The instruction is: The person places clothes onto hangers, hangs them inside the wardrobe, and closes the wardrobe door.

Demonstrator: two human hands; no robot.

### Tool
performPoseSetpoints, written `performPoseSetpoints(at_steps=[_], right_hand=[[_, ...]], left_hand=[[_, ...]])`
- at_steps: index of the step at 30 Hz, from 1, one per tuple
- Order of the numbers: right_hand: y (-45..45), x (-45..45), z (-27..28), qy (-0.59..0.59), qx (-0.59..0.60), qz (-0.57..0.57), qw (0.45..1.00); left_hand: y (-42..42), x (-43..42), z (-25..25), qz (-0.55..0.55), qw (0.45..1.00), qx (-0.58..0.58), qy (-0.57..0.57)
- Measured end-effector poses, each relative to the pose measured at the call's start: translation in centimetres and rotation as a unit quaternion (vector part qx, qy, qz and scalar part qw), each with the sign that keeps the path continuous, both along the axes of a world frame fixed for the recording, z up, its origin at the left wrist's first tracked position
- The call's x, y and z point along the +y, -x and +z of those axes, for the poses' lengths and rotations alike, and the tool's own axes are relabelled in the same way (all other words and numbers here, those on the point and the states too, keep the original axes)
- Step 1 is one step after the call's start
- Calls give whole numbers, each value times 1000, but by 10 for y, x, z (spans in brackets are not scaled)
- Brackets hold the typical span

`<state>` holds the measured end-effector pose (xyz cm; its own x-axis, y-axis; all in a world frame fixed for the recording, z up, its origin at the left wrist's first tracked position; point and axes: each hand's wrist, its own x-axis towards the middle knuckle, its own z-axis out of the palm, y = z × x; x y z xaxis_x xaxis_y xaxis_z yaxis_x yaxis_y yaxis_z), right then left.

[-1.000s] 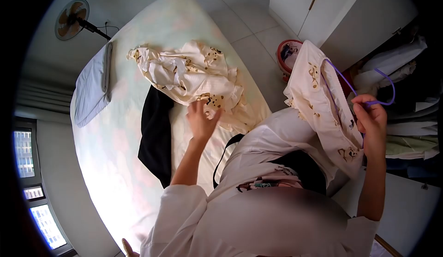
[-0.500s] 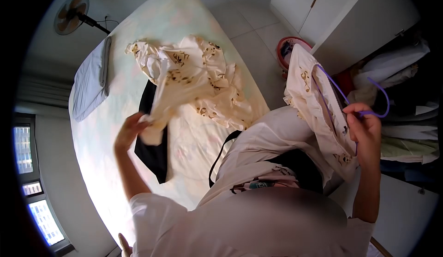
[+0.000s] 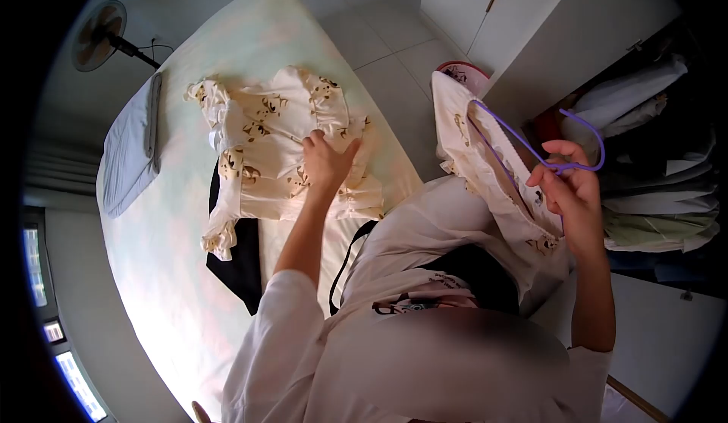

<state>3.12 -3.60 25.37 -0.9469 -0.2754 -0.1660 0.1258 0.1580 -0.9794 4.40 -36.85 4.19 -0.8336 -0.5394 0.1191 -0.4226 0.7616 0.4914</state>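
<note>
Our left hand (image 3: 327, 165) rests on the cream printed top (image 3: 269, 119), its thumb wide from the other fingers, and this top lies spread on the bed (image 3: 163, 286), covering a part of the black cloth (image 3: 241, 267). At the right, our right hand (image 3: 574, 191) is closed around the purple hanger (image 3: 603, 148), of which one arm goes inside the opening of a second cream printed garment (image 3: 487, 188). This garment hangs beside the bed, and behind its far end we see partly a red-rimmed basin (image 3: 474, 68).
</note>
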Motion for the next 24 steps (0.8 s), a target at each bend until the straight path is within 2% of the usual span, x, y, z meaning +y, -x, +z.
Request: performPoseSetpoints(at_steps=[1,2,4,6,7,10,11,12,13,15,16,17,19,20,22,23,24], right_hand=[[-1,-1,-2,-24,19,6,1000],[-4,-1,-6,-43,64,11,997],[-1,1,1,-80,81,9,993],[0,4,1,-106,127,3,986],[1,8,0,-103,130,6,986],[7,17,4,-108,144,34,983],[9,19,5,-107,142,35,983],[10,21,5,-114,136,47,983],[11,21,5,-121,130,60,982],[11,14,6,-118,140,67,981],[11,10,7,-115,152,70,979],[8,7,5,-112,157,70,979],[10,2,7,-122,172,106,972],[11,1,6,-121,172,106,972],[13,-3,5,-116,193,125,966],[13,-5,5,-116,193,124,966],[12,-7,4,-114,196,121,966]], left_hand=[[16,12,-1,49,997,-59,-14],[27,16,-7,77,994,-82,4],[37,8,-27,114,987,-113,22],[38,-14,-52,62,997,-55,7],[38,-24,-55,66,996,-52,9],[33,-54,-58,61,993,71,-65],[32,-63,-50,98,969,47,-223],[30,-69,-37,118,917,103,-368],[27,-75,-24,136,839,158,-502],[19,-87,5,110,778,198,-586],[16,-91,20,115,765,194,-604],[12,-106,15,74,745,196,-634],[10,-122,13,82,653,222,-720],[6,-124,17,82,654,223,-718],[-4,-128,23,81,610,198,-763],[-5,-123,29,80,610,197,-763],[-7,-115,35,123,676,170,-707]])
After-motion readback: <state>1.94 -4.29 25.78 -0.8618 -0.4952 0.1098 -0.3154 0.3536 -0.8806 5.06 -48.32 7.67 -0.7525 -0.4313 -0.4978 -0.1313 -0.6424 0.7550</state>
